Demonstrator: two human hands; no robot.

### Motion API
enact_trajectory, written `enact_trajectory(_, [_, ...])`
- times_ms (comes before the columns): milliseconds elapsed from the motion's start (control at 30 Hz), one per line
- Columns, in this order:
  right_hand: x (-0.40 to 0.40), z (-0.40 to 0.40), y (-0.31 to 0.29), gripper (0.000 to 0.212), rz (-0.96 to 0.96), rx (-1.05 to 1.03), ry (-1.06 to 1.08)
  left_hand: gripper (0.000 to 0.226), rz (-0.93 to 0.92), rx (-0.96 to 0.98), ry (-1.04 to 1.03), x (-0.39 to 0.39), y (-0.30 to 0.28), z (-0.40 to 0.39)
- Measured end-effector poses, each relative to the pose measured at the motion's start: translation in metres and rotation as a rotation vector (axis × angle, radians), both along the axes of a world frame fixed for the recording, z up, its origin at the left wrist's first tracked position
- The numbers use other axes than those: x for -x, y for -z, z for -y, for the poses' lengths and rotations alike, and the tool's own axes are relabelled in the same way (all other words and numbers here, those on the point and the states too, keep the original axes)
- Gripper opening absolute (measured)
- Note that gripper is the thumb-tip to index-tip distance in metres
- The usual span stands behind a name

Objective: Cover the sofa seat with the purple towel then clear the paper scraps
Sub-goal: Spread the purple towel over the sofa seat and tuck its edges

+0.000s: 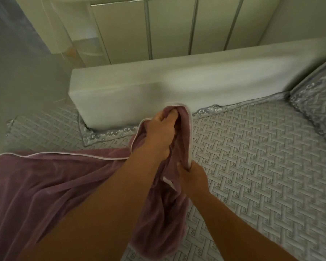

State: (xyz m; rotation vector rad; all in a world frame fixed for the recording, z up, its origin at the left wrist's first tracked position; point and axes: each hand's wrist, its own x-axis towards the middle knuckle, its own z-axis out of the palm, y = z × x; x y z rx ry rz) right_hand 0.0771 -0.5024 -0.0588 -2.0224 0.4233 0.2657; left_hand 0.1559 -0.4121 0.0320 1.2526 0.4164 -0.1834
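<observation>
The soft purple towel with a pale piped edge lies bunched over the left part of the sofa seat, its near side spilling towards the camera and its far edge lifted up in both hands; the left hand is clenched around a gathered fold of the towel at its highest point, just in front of the armrest, fingers curled into the cloth; the right hand sits lower and nearer, pinching the pale hem where it runs down from the left hand; the seat is dressed in a grey quilted cover with a woven zigzag pattern, trimmed along its far edge with a shiny silver-blue embroidered border, and most of its right side lies bare of the towel; a second piece of the same quilted fabric rises at the right edge of the view; a long, plain white upholstered armrest block runs across behind the seat; beyond it stands a pale cabinet with tall flat doors and slim metal strips; a white curved shelf unit stands at its left; a sheer grey-blue curtain hangs at the upper left
</observation>
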Motion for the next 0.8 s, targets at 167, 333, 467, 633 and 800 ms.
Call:
enact_trajectory(167, [-0.006, 0.019, -0.007, 0.023, 0.124, 0.051, 0.186, 0.011, 0.034, -0.034, 0.052, -0.013, -0.002, 0.022])
enact_trajectory(333, [-0.023, 0.037, -0.017, 0.032, 0.176, 0.060, 0.299, 0.021, 0.019, -0.227, 0.178, -0.025, 0.000, 0.060])
enact_trajectory(467, [-0.041, 0.070, -0.018, 0.033, 0.195, 0.109, 0.387, 0.024, 0.053, -0.349, 0.220, -0.042, 0.003, 0.089])
enact_trajectory(633, [-0.064, 0.124, -0.010, 0.033, 0.200, 0.204, 0.418, 0.020, 0.028, -0.367, 0.245, -0.072, 0.010, 0.135])
enact_trajectory(800, [-0.093, 0.181, 0.000, 0.035, 0.208, 0.267, 0.431, 0.020, 0.028, -0.352, 0.273, -0.104, 0.028, 0.193])
